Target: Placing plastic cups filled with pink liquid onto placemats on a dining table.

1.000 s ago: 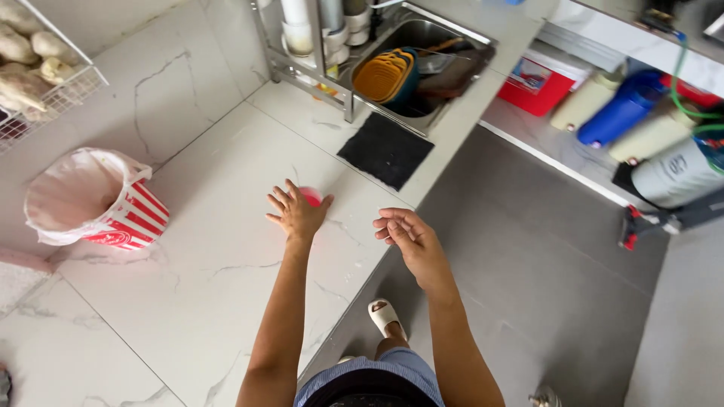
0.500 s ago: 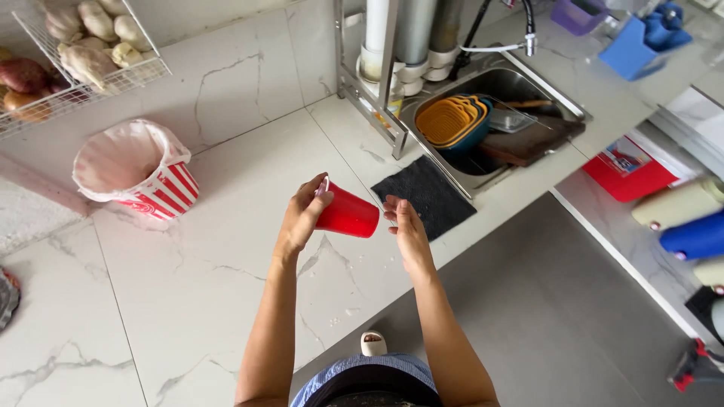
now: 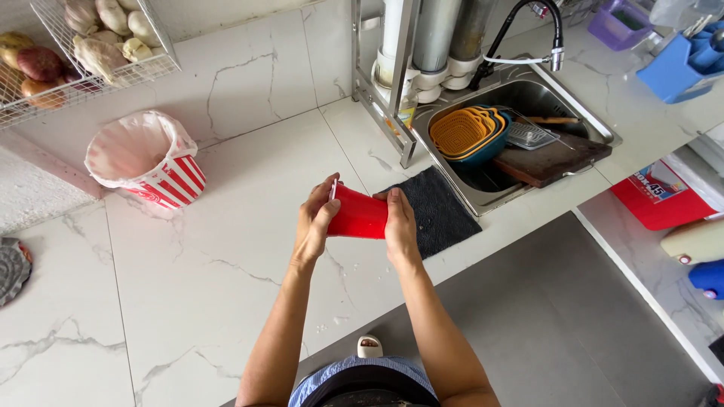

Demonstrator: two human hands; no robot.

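White marble-veined countertop (image 3: 226,271) fills most of the view, running to a wall of the same stone at the top and a grey tiled floor (image 3: 558,324) at the right. Above it, 2 hands hold a red plastic cup (image 3: 359,215) tipped on its side, clear of the surface: the left hand (image 3: 317,218) wraps its fingers round the rim end, while the right hand (image 3: 397,222) presses its palm and curled fingers against the base end (the cup's mouth faces left). Just beyond the cup lies a black rectangular mat (image 3: 434,207), beside a steel sink (image 3: 528,136) holding an orange slotted basket (image 3: 461,130). Well off to the left stands a red-and-white striped bucket (image 3: 154,167) lined with a pale bag.
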